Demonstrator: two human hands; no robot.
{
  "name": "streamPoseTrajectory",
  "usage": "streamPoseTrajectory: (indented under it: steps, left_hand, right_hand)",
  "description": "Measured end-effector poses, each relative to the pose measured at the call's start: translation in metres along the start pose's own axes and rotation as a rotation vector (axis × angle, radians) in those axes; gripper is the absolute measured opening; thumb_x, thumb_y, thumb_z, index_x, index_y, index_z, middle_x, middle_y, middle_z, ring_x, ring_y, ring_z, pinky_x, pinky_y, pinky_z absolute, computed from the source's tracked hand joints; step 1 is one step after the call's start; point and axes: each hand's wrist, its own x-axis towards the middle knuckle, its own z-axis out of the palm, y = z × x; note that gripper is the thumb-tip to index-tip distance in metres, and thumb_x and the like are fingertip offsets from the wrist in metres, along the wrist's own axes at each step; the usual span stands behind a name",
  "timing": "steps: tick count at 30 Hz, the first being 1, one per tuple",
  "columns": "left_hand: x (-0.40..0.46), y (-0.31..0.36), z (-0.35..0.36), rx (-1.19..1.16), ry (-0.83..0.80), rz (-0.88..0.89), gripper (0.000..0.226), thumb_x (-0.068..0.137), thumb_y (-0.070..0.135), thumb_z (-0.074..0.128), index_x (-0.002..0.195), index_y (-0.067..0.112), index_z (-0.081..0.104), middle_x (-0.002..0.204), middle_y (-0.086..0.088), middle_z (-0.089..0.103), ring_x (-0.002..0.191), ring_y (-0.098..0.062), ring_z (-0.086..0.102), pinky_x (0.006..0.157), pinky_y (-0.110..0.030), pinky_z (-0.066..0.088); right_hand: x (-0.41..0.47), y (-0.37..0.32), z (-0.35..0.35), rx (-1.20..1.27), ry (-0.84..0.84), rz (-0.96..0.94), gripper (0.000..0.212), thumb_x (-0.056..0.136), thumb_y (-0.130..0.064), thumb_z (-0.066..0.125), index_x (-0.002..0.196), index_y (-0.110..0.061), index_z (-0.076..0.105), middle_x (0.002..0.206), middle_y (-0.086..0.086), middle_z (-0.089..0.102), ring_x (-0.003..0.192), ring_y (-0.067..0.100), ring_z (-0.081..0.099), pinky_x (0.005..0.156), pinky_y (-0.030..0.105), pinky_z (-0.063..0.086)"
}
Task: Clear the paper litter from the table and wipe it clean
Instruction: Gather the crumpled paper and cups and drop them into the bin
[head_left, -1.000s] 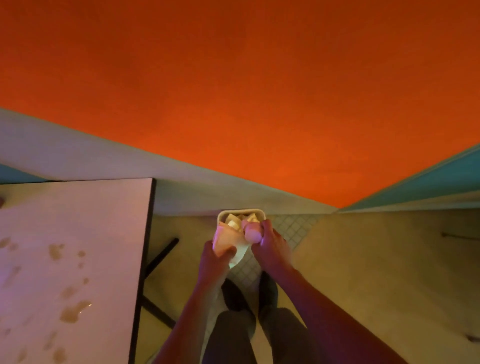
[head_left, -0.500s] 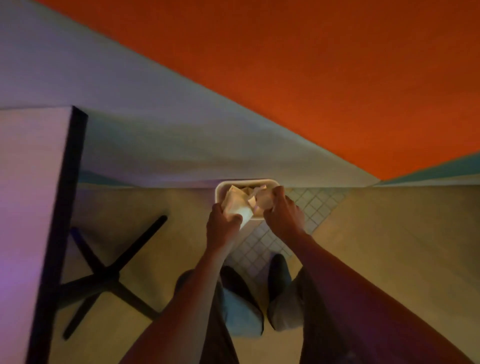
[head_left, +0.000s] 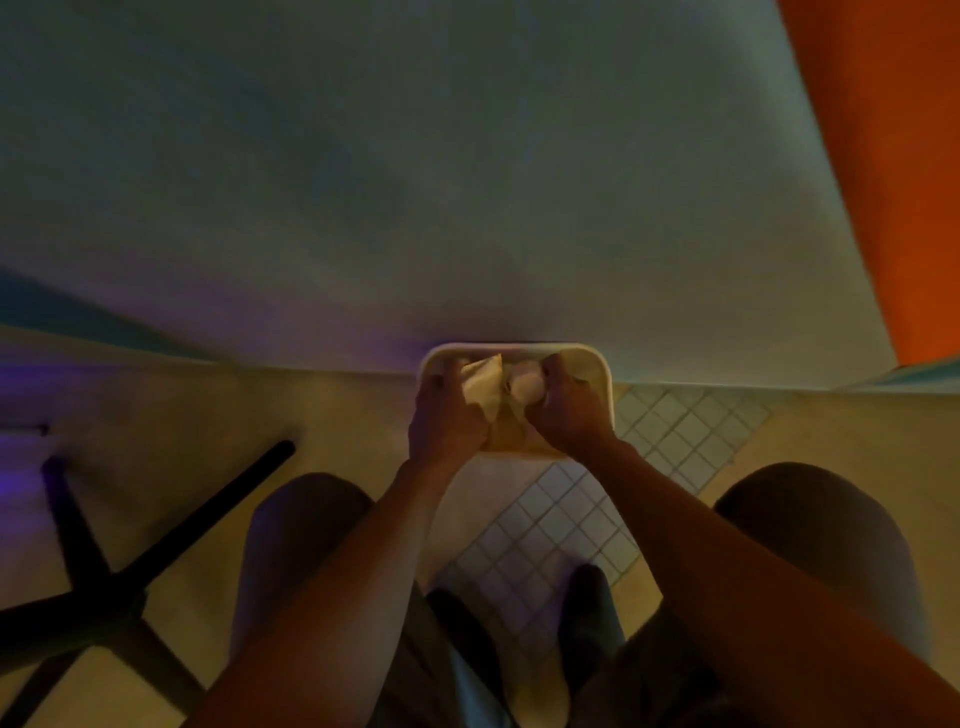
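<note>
Both hands over the bin (head_left: 597, 364) — left hand (head_left: 447, 421) grips folded paper (head_left: 483, 387), right hand (head_left: 569, 410) clutches a crumpled wad (head_left: 525, 387).

The floor (head_left: 311, 415) is plain tan, with a patch of small square tiles (head_left: 545, 545) running toward 5 o'clock. A cream bin (head_left: 605, 374) stands on it against the wall at 12 o'clock. A black cross-shaped table base (head_left: 98, 587) rests at 8 o'clock.

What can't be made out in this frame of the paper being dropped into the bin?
- Bin interior, head view: both hands and the paper cover it.
- Left hand fingertips: hidden behind the folded paper.
- Crumpled paper in the right hand: blurred, shape unclear.
- Tabletop: outside the frame; only the table base shows.
</note>
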Motion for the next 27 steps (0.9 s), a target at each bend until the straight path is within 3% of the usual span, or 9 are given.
streamPoseTrajectory:
  steps: [7, 11, 15, 19, 27]
  left_hand:
    - [0.026, -0.008, 0.026, 0.103, 0.031, 0.057, 0.069, 0.092, 0.051, 0.054, 0.152, 0.03, 0.027, 0.149, -0.013, 0.047, 0.129, -0.034, 0.053, 0.102, -0.042, 0.049]
    - [0.024, -0.007, 0.026, 0.172, 0.03, 0.086, 0.085, 0.087, 0.041, 0.061, 0.157, 0.027, 0.016, 0.153, -0.015, 0.04, 0.133, -0.037, 0.047, 0.104, -0.04, 0.046]
    - [0.007, -0.007, 0.023, 0.148, 0.106, 0.172, 0.082, 0.083, 0.027, 0.061, 0.156, 0.026, 0.025, 0.155, -0.01, 0.034, 0.139, -0.035, 0.036, 0.112, -0.039, 0.036]
    - [-0.001, -0.007, 0.02, 0.134, 0.254, 0.324, 0.079, 0.077, 0.028, 0.07, 0.149, 0.023, 0.038, 0.149, -0.006, 0.039, 0.14, -0.029, 0.033, 0.114, -0.042, 0.037]
    - [-0.006, -0.012, 0.012, 0.224, 0.119, 0.275, 0.078, 0.086, 0.032, 0.064, 0.155, 0.027, 0.027, 0.16, -0.006, 0.025, 0.147, -0.034, 0.023, 0.111, -0.046, 0.04]
  right_hand:
    - [0.023, 0.019, 0.022, 0.036, -0.059, 0.03, 0.053, 0.088, -0.026, 0.065, 0.134, -0.012, 0.043, 0.119, 0.022, 0.065, 0.107, 0.043, 0.062, 0.077, 0.042, 0.046]
    - [0.026, 0.015, 0.023, 0.033, -0.05, 0.057, 0.062, 0.088, -0.033, 0.067, 0.14, -0.011, 0.041, 0.126, 0.021, 0.063, 0.115, 0.041, 0.06, 0.089, 0.044, 0.047]
    - [0.018, 0.006, 0.013, 0.012, -0.033, 0.085, 0.065, 0.085, -0.035, 0.067, 0.139, -0.014, 0.039, 0.125, 0.024, 0.061, 0.112, 0.043, 0.06, 0.089, 0.049, 0.05]
    - [0.019, 0.002, 0.004, -0.017, -0.048, 0.062, 0.081, 0.067, -0.046, 0.064, 0.138, -0.013, 0.04, 0.126, 0.023, 0.06, 0.114, 0.043, 0.059, 0.09, 0.052, 0.05]
    - [0.018, -0.005, -0.016, -0.117, -0.153, 0.064, 0.089, 0.076, -0.025, 0.075, 0.15, -0.004, 0.03, 0.138, 0.021, 0.054, 0.127, 0.034, 0.052, 0.099, 0.036, 0.044]
